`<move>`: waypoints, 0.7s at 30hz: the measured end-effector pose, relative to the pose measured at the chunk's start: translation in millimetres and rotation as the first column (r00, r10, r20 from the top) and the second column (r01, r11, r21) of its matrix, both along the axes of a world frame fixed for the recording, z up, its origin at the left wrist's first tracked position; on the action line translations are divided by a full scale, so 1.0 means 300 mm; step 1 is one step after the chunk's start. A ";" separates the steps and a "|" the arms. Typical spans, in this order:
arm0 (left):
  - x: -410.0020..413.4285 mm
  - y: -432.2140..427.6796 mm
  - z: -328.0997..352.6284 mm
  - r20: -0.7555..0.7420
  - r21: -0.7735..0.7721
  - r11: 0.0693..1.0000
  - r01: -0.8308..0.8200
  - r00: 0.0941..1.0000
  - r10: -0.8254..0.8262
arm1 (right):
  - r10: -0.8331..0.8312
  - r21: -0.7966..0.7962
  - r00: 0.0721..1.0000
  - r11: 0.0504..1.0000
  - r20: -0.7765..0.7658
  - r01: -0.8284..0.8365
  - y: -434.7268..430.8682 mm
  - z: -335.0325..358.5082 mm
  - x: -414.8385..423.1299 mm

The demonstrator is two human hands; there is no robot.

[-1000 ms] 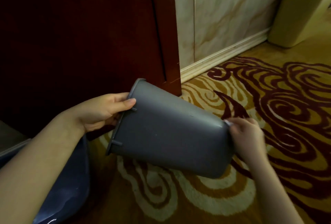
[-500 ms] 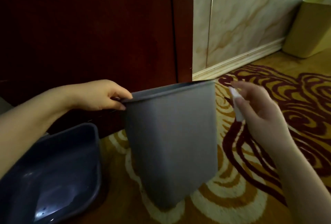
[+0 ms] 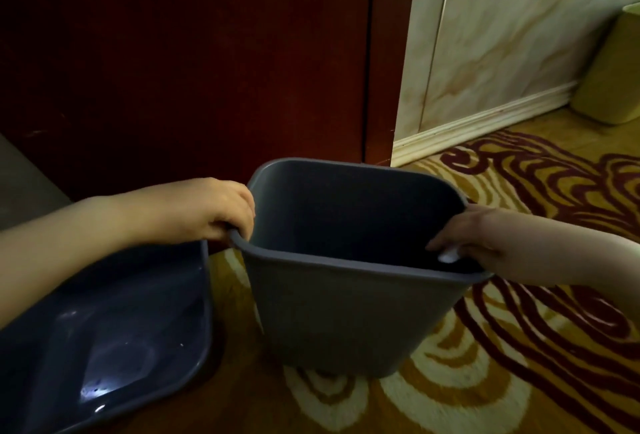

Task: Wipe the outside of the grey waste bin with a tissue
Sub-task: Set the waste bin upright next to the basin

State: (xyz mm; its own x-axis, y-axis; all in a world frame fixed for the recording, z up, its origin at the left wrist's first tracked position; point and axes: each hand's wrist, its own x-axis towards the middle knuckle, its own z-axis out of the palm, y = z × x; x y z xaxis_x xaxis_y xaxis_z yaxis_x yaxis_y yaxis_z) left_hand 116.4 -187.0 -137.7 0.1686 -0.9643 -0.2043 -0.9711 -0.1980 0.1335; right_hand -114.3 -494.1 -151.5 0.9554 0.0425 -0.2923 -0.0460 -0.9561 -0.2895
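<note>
The bin (image 3: 349, 298) stands upright on the carpet (image 3: 519, 347), mouth open to the camera, its long axis running straight down from both grips to the floor. The left hand (image 3: 214, 211) is curled over the rim at the near-left corner, fingers hooked inside and pressed shut on the edge. The right hand (image 3: 474, 239) sits at the opposite, right edge of the rim, its fingers closed on a small wad of tissue (image 3: 448, 256) that rests just on or inside the rim; whether that hand also clamps the rim itself I cannot tell. So the outer walls to be wiped all lie below both hands, and the right wall is directly beneath the tissue, making the right hand the nearer one for a downward stroke while the left steadies the bin. A dark basin (image 3: 114, 329) lies just left of the left hand, near the bin's side. No brand, label or writing can be read on anything here.
</note>
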 end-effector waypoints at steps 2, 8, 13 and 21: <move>-0.028 0.029 -0.006 0.048 -0.015 0.999 0.044 0.998 -0.043 | 0.055 -0.017 0.998 0.998 -0.022 -0.055 0.020 -0.004 0.002; -0.104 0.136 -0.075 0.140 -0.213 0.970 0.118 0.986 -0.089 | 0.091 -0.278 0.995 0.958 0.036 -0.078 0.044 -0.016 0.012; -0.099 0.206 -0.120 0.157 -0.292 0.956 0.039 0.988 0.008 | 0.086 -0.331 0.994 0.942 0.063 -0.060 0.080 -0.008 0.096; 0.030 0.209 -0.207 0.067 -0.348 0.911 -0.220 0.964 0.258 | 0.121 -0.473 0.989 0.879 0.088 -0.066 0.079 -0.061 0.386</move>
